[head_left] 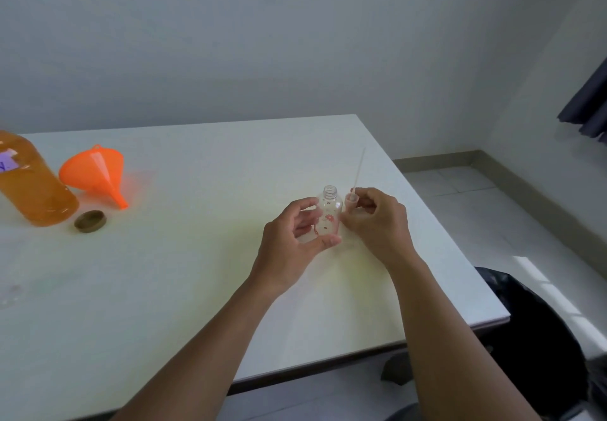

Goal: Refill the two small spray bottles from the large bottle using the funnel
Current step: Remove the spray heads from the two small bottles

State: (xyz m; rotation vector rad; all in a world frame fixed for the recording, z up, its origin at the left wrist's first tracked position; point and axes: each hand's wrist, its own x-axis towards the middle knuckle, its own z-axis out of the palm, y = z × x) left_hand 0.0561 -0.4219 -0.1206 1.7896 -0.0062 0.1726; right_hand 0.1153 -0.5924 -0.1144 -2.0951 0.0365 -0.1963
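Head view: large bottle (39,190) bears a purple label (8,161), writing unreadable.

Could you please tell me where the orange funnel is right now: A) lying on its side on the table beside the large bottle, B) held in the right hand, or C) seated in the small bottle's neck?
A: the orange funnel lies on its side on the table next to the large bottle; the small bottle's neck is bare.

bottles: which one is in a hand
The small clear bottle with the red flower print, gripped by the left hand; the large bottle of orange liquid sits untouched at the far left.
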